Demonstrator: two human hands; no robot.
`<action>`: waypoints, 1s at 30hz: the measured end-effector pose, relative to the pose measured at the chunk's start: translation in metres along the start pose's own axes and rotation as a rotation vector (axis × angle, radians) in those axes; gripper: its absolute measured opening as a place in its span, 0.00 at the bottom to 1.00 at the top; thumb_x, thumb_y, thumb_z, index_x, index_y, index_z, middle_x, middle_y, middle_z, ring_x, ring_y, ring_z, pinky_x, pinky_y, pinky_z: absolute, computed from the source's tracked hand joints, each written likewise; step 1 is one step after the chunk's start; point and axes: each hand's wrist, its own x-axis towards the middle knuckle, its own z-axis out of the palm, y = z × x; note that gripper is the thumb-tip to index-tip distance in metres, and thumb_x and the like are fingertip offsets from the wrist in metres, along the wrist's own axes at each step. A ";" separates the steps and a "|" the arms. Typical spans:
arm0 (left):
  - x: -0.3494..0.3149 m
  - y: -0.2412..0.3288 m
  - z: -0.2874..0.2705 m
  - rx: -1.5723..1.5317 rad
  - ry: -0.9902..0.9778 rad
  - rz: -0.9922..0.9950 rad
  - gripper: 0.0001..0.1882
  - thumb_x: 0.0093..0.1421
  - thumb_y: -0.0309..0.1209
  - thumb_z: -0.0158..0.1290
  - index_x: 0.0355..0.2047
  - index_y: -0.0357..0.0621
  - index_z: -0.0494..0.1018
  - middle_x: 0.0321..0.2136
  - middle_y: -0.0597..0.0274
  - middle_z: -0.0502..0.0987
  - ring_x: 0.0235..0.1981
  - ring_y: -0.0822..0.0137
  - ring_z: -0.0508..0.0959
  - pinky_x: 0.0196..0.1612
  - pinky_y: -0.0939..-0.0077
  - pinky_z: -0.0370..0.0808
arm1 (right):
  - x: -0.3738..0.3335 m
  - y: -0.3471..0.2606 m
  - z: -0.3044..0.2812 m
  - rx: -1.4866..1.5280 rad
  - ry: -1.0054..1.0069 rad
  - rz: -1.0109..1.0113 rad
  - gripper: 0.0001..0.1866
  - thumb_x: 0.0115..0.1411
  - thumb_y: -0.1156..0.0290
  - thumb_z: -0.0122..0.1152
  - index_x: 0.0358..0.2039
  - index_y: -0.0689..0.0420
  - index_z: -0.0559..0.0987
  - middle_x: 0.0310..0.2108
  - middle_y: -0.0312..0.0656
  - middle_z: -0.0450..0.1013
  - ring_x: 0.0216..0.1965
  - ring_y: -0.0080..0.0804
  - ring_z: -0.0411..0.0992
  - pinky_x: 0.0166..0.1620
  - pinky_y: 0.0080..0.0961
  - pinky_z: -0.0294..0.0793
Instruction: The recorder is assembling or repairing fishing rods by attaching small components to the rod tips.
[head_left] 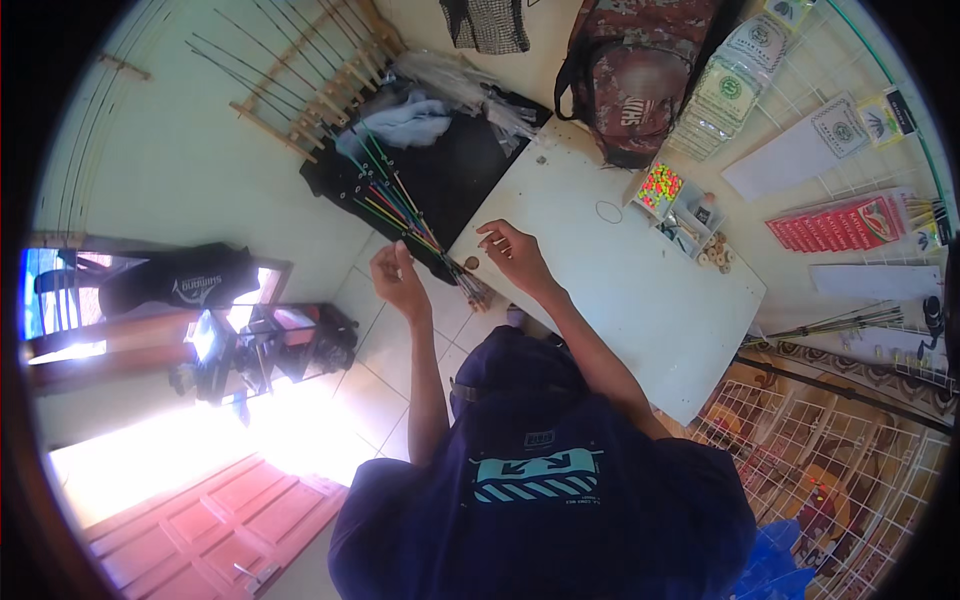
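Note:
My left hand [400, 285] is raised beside the near corner of the white table [620, 300], its fingers curled and drawn together near the tips. To its right, over the table's edge, my right hand [516, 258] has bent fingers pointing left. Anything thin pinched in either hand is too small to make out. A bundle of thin, brightly coloured rods [402, 212] lies just beyond my hands, across a black cloth [455, 160], its butt ends sticking out near the table corner. A small brown disc [471, 263] sits at that corner between my hands.
A divided tray of bright beads [660, 187] and small wooden rings [716, 256] stand at the table's right side. Behind it leans a camouflage backpack [640, 90]. A wooden rack [330, 105] with long rods is at far left. Packets hang on a wire grid at right.

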 end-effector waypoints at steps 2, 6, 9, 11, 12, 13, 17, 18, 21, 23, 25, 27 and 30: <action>0.005 0.007 -0.003 0.101 0.034 0.088 0.16 0.58 0.26 0.61 0.44 0.36 0.70 0.30 0.62 0.75 0.34 0.77 0.73 0.39 0.82 0.71 | -0.012 0.003 0.001 0.000 0.003 -0.022 0.12 0.60 0.75 0.55 0.46 0.57 0.75 0.32 0.42 0.78 0.29 0.27 0.77 0.35 0.25 0.76; 0.019 0.017 -0.001 0.128 -0.040 0.140 0.24 0.53 0.30 0.66 0.47 0.37 0.70 0.34 0.60 0.75 0.33 0.73 0.75 0.39 0.79 0.72 | -0.032 0.016 0.002 -0.046 0.021 0.031 0.12 0.60 0.74 0.54 0.45 0.57 0.75 0.32 0.42 0.78 0.28 0.28 0.77 0.34 0.25 0.76; 0.028 0.010 -0.002 0.163 -0.166 0.067 0.30 0.50 0.32 0.68 0.51 0.38 0.68 0.40 0.58 0.74 0.37 0.70 0.75 0.40 0.78 0.73 | -0.043 0.022 -0.004 -0.054 0.050 0.056 0.12 0.60 0.74 0.54 0.45 0.56 0.75 0.32 0.42 0.78 0.29 0.28 0.77 0.35 0.25 0.76; 0.031 0.006 -0.004 0.181 -0.220 0.018 0.33 0.49 0.33 0.69 0.53 0.39 0.66 0.43 0.57 0.73 0.40 0.69 0.75 0.42 0.77 0.74 | -0.051 0.026 -0.004 -0.065 0.096 0.060 0.12 0.60 0.75 0.55 0.45 0.56 0.75 0.32 0.42 0.78 0.29 0.28 0.77 0.34 0.25 0.76; 0.033 0.002 -0.004 0.165 -0.245 0.008 0.33 0.49 0.33 0.69 0.53 0.38 0.66 0.43 0.57 0.73 0.41 0.69 0.75 0.43 0.76 0.74 | -0.052 0.028 -0.005 -0.066 0.124 0.064 0.12 0.59 0.76 0.55 0.45 0.56 0.75 0.32 0.42 0.78 0.29 0.28 0.77 0.34 0.24 0.76; 0.035 -0.002 -0.005 0.149 -0.268 -0.001 0.33 0.50 0.32 0.69 0.52 0.38 0.66 0.43 0.57 0.73 0.41 0.69 0.75 0.44 0.75 0.74 | -0.053 0.030 -0.004 -0.067 0.150 0.067 0.12 0.59 0.76 0.55 0.45 0.56 0.75 0.32 0.43 0.78 0.29 0.28 0.77 0.34 0.24 0.76; 0.044 -0.013 -0.003 0.087 -0.417 0.007 0.35 0.50 0.30 0.68 0.55 0.35 0.64 0.45 0.55 0.73 0.43 0.67 0.75 0.47 0.74 0.74 | -0.038 0.037 0.013 -0.088 0.252 -0.023 0.12 0.58 0.77 0.56 0.44 0.56 0.75 0.32 0.41 0.78 0.29 0.27 0.77 0.34 0.23 0.75; 0.046 -0.016 -0.002 -0.011 -0.484 0.000 0.35 0.51 0.27 0.66 0.56 0.34 0.62 0.46 0.54 0.74 0.45 0.67 0.75 0.48 0.72 0.75 | -0.030 0.036 0.022 -0.085 0.256 -0.022 0.12 0.58 0.77 0.56 0.44 0.56 0.75 0.32 0.41 0.78 0.29 0.27 0.77 0.34 0.23 0.75; 0.053 -0.010 -0.001 -0.064 -0.651 -0.055 0.34 0.51 0.25 0.65 0.57 0.35 0.62 0.47 0.54 0.74 0.45 0.67 0.76 0.48 0.72 0.75 | -0.006 0.028 0.049 -0.044 0.244 -0.034 0.11 0.57 0.77 0.57 0.42 0.57 0.76 0.32 0.41 0.78 0.30 0.28 0.78 0.34 0.23 0.76; 0.064 -0.016 -0.004 0.007 -0.680 0.025 0.33 0.52 0.25 0.65 0.56 0.37 0.63 0.45 0.54 0.75 0.44 0.67 0.77 0.47 0.72 0.76 | 0.006 0.023 0.070 -0.068 0.193 0.098 0.10 0.58 0.77 0.57 0.42 0.58 0.77 0.34 0.39 0.79 0.37 0.25 0.78 0.39 0.21 0.77; 0.074 -0.024 -0.004 0.011 -0.762 -0.014 0.30 0.52 0.25 0.64 0.54 0.37 0.66 0.41 0.55 0.77 0.42 0.67 0.78 0.45 0.73 0.77 | 0.016 0.039 0.090 -0.080 0.241 -0.008 0.09 0.58 0.76 0.58 0.40 0.58 0.79 0.35 0.40 0.80 0.37 0.28 0.79 0.40 0.23 0.77; 0.083 -0.032 -0.008 0.029 -0.794 0.024 0.28 0.52 0.25 0.64 0.52 0.37 0.67 0.40 0.55 0.78 0.41 0.68 0.78 0.44 0.73 0.77 | 0.024 0.047 0.108 -0.152 0.247 0.032 0.09 0.57 0.77 0.58 0.39 0.59 0.80 0.37 0.41 0.80 0.38 0.31 0.79 0.40 0.25 0.78; 0.090 -0.030 -0.006 0.060 -0.862 0.047 0.25 0.53 0.25 0.63 0.50 0.36 0.69 0.38 0.55 0.79 0.39 0.69 0.79 0.42 0.74 0.78 | 0.032 0.063 0.127 -0.167 0.354 0.008 0.08 0.55 0.78 0.59 0.36 0.60 0.80 0.34 0.46 0.80 0.36 0.35 0.80 0.40 0.27 0.79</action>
